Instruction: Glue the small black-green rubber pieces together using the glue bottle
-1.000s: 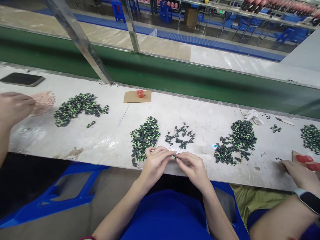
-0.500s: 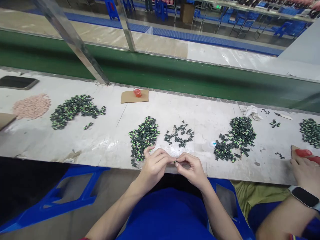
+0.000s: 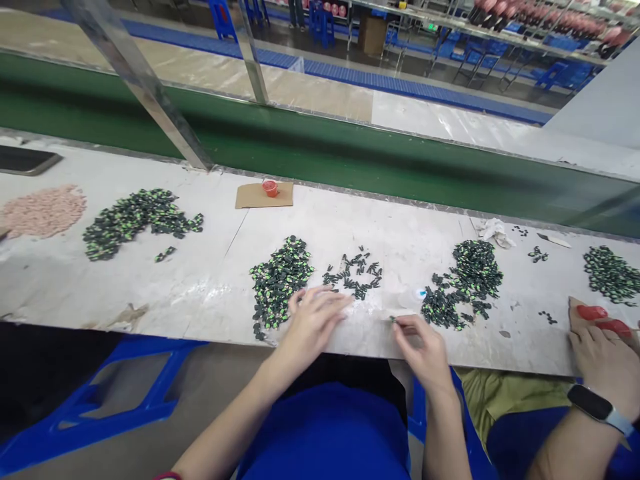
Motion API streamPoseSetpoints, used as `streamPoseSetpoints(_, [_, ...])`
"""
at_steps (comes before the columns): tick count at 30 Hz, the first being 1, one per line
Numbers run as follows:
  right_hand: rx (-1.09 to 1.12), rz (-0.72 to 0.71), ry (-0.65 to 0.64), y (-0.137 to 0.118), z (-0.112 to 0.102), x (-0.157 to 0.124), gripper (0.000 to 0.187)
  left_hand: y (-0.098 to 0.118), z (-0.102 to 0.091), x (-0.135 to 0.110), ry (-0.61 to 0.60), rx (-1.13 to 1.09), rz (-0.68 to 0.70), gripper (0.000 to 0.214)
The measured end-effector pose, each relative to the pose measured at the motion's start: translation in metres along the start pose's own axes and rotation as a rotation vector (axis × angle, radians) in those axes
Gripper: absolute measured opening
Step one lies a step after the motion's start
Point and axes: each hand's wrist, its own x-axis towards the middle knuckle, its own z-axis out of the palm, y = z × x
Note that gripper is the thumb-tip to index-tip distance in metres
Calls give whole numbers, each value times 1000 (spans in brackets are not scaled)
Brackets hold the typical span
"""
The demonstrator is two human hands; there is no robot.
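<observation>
A small green light in the far background is too tiny and blurred to show whether it carries lettering.

The person's left forearm slants up from the lower left, and the left hand is held palm down, low at the near side of the bench. Its fingers are loosely spread and bent, pointing to the right; whether anything lies under the palm cannot be told. It is just beside a pile of dark-and-green pieces and close to a loose ring of dark pieces.

The right forearm rises almost straight from the bottom, with the hand turned inward. The right hand has its thumb and index finger drawn nearly together, and a small dark piece sticks out at their tips, to the right of the left hand and well apart from it. Just beyond is a clear bottle with a blue tip, beside a second dark pile.

At the far right, a co-worker's hand, with a watch on the wrist, rests by red objects on cardboard.
</observation>
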Motion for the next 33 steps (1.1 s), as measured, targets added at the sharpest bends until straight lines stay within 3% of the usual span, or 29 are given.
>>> streamPoseSetpoints(4, [-243, 221, 319, 24, -36, 10, 29, -33, -24, 20, 182, 168, -119, 23])
streamPoseSetpoints(8, [-384, 426, 573, 31, -50, 19, 46, -52, -29, 47, 144, 222, -82, 21])
streamPoseSetpoints(10, [-349, 384, 554, 29, -46, 19, 48, -57, -25, 58, 66, 240, -30, 23])
streamPoseSetpoints(14, [-330, 94, 334, 27, -24, 14, 47, -61, -20, 66, -76, 362, 41, 27])
streamPoseSetpoints(17, [-390, 16, 243, 31, -8, 13, 49, -61, -23, 67, -174, 464, 61, 30])
streamPoseSetpoints(24, [-226, 21, 212, 25, 7, 20, 25, -61, -28, 73, -272, 572, 71, 29])
streamPoseSetpoints(30, [106, 114, 147, 6, 6, 15, 28, -61, -31, 77, -272, 619, 37, 21])
streamPoseSetpoints(33, [300, 150, 170, 0, 12, 11, 30, -53, -35, 71, -231, 522, 37, 24])
